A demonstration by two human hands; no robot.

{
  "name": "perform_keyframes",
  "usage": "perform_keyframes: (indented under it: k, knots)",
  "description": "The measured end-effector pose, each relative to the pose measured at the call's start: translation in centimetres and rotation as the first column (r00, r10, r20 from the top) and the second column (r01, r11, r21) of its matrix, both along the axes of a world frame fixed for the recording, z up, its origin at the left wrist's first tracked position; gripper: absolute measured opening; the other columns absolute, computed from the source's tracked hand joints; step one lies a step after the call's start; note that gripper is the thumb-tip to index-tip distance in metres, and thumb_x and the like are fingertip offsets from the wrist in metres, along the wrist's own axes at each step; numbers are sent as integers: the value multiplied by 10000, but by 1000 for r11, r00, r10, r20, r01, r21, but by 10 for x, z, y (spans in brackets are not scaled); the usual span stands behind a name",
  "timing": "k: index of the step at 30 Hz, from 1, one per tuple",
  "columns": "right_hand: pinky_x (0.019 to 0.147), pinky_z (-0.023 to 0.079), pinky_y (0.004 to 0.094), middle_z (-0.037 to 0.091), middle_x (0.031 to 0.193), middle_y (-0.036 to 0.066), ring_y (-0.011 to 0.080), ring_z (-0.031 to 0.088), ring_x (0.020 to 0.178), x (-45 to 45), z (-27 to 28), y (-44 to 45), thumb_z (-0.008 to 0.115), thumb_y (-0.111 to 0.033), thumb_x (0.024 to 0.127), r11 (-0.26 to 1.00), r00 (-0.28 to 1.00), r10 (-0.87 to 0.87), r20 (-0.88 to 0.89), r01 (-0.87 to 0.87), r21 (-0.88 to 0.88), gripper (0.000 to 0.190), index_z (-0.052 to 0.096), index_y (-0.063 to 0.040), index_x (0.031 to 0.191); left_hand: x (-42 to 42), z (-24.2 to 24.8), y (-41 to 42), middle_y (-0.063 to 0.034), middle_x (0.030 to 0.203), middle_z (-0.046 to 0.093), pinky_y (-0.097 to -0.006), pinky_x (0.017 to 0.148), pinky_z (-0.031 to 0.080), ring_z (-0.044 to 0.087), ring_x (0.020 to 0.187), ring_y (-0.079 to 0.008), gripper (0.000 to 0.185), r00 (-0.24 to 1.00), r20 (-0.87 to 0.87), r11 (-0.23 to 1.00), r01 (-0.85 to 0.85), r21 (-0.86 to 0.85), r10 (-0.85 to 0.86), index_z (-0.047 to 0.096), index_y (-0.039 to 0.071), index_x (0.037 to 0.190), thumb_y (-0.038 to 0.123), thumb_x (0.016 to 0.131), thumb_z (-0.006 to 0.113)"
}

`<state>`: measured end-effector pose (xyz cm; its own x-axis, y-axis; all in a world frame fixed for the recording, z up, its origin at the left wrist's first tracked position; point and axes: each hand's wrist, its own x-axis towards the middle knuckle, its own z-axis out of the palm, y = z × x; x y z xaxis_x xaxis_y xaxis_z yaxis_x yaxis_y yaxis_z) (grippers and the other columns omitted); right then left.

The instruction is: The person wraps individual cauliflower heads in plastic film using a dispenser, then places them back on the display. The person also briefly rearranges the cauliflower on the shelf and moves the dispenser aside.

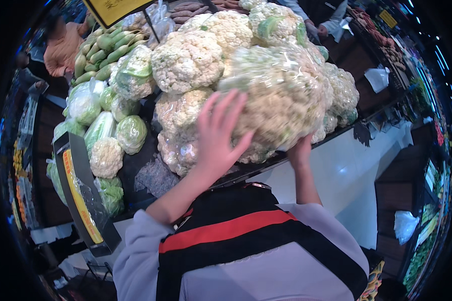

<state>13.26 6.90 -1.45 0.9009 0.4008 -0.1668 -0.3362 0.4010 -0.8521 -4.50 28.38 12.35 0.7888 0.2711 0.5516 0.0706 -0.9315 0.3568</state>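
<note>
A large plastic-wrapped cauliflower, blurred by motion, is over the front right of a heap of wrapped cauliflowers. My right hand is at its lower right edge, with the fingers mostly hidden under it. My left hand has its fingers spread at the left side of the same cauliflower; whether the palm touches it cannot be told. A grey cloth lies on the dark stand, left of the heap. Wrapped cabbages and a small cauliflower lie farther left.
A black holder with a yellow roll box stands at the stand's left edge. Green radishes and sweet potatoes lie behind. A yellow sign rises above them. One person is at the far left; another's hands show at the back right.
</note>
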Motion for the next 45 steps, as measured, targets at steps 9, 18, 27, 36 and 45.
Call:
perform_keyframes:
  k: [9,18,27,36,45]
  knots:
    - [1212,256,445,320,1561,304,403,342,1456,22,-8,-1,612,-352,1031,577,752,129,647,474,-665,794,230,87,1572,32,-87,-1,-92,1668,252,-446,1171,409,387,1464,-361,853,944,-180,922,208,-326,-277,308,178,1621,248,899,757]
    - [1118,438,444,478,1454,229,332,493,1357,-14,124,103,669,-229,978,918,576,313,756,22,-397,625,394,22,1480,-14,-57,138,-184,1497,474,-423,1175,328,444,1396,-303,590,811,315,685,-139,-715,493,435,36,1498,313,1023,649]
    - [1245,256,486,199,1650,322,413,266,1529,59,112,287,601,-683,935,686,617,696,366,-421,-594,1111,116,50,1615,43,-59,178,-224,1566,326,-401,1158,340,412,1390,-294,815,838,211,429,-30,-903,504,96,46,1574,365,1043,625]
    - [1118,419,462,392,1390,162,337,408,1351,44,159,209,866,-463,742,923,574,325,752,-20,-384,917,446,-225,1522,61,-10,75,-228,1629,170,-480,1171,334,305,1454,-342,726,774,474,589,165,-791,421,69,80,1633,141,1072,526]
    - [1132,317,500,432,1487,163,352,395,1350,94,204,181,806,-403,842,789,-40,241,970,590,-172,621,615,-202,1397,110,10,50,-128,1440,518,-375,1080,466,546,1310,-257,534,861,107,530,398,-748,-497,508,84,1474,233,984,660]
